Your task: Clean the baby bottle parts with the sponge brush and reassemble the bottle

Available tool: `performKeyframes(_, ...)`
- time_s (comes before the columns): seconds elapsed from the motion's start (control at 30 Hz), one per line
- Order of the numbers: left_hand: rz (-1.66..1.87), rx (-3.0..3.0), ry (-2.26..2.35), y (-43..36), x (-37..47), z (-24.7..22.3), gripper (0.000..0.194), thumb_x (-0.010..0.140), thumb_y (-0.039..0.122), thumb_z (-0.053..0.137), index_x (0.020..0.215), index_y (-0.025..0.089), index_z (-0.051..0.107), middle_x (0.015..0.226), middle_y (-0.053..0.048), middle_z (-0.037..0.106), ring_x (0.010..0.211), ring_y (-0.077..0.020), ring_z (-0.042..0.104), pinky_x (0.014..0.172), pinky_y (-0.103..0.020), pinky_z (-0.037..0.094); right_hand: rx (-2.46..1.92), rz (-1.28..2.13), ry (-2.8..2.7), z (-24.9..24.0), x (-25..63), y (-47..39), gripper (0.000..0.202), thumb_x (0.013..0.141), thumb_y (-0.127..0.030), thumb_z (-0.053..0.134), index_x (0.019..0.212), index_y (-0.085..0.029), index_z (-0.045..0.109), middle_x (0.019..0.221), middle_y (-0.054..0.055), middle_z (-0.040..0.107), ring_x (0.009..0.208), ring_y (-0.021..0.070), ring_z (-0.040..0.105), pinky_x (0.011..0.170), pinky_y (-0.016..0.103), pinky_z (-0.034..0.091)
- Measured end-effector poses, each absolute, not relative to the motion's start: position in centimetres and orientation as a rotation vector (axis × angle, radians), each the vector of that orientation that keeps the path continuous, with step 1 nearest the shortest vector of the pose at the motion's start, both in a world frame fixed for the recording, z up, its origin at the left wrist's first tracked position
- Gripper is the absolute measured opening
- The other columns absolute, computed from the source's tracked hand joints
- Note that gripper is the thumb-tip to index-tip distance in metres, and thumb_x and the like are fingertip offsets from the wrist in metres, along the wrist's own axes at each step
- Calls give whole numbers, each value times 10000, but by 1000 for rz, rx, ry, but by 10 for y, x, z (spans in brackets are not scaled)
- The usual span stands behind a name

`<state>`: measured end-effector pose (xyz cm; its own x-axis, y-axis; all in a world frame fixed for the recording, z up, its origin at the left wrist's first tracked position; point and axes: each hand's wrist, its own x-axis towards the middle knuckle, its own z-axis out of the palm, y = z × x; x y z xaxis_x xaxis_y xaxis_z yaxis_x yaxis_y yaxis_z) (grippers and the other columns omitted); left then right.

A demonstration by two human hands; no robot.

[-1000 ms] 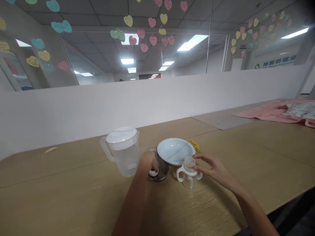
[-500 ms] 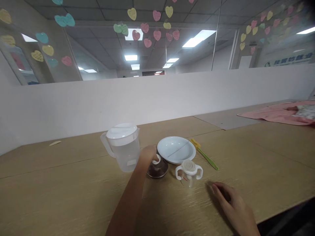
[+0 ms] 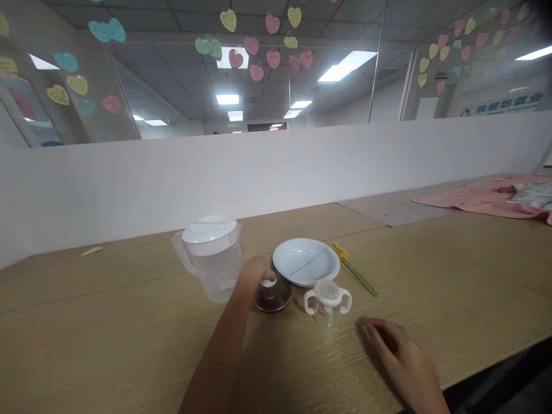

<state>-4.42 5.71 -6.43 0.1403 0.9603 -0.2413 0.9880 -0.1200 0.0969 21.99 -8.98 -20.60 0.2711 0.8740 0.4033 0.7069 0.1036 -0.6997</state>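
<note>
My left hand (image 3: 257, 269) has its fingers closed around the white top of a squat, wide-bottomed dark vessel (image 3: 272, 299), which stands on the table. Part of that top is hidden by the fingers. To its left is a clear plastic pitcher (image 3: 215, 261) with a white lid. A white bowl (image 3: 305, 261) sits just behind and right of the vessel. Nearest to my right hand (image 3: 401, 356) is a clear baby cup (image 3: 328, 302) with two white handles. This hand rests on the tabletop, loosely curled, a gap between thumb and fingers and nothing visible in it.
A brush with a yellow head and green handle (image 3: 362, 279) lies right of the bowl. Pink cloth (image 3: 474, 198) is spread at the far right of the wooden table (image 3: 107, 345). A white wall (image 3: 172, 178) runs along the back, with glass above it.
The whole view has shifted slightly, so everything appears a little further left. My left hand stays on the vessel's top, and my right hand keeps its place on the table.
</note>
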Motion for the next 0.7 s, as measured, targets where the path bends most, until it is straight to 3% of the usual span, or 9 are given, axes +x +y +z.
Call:
performKeyframes(0.4, -311, 2237, 1998, 56, -32, -73, 452, 726, 399, 666, 1091, 132, 653, 1145, -180, 654, 1041, -317, 625, 825, -351, 507, -1644, 233, -1491, -209, 219, -89, 437, 822, -552, 426, 862, -216, 703, 934, 91, 706, 866, 260, 646, 805, 393, 510)
performKeyframes(0.7, -296, 2327, 2025, 52, -33, -72, 313, 886, 338, 554, 1126, 137, 571, 1128, -86, 608, 997, -200, 603, 860, -415, 507, -1641, 229, -1493, -209, 220, -89, 439, 825, -551, 420, 857, -215, 701, 917, 93, 707, 835, 258, 650, 779, 387, 520)
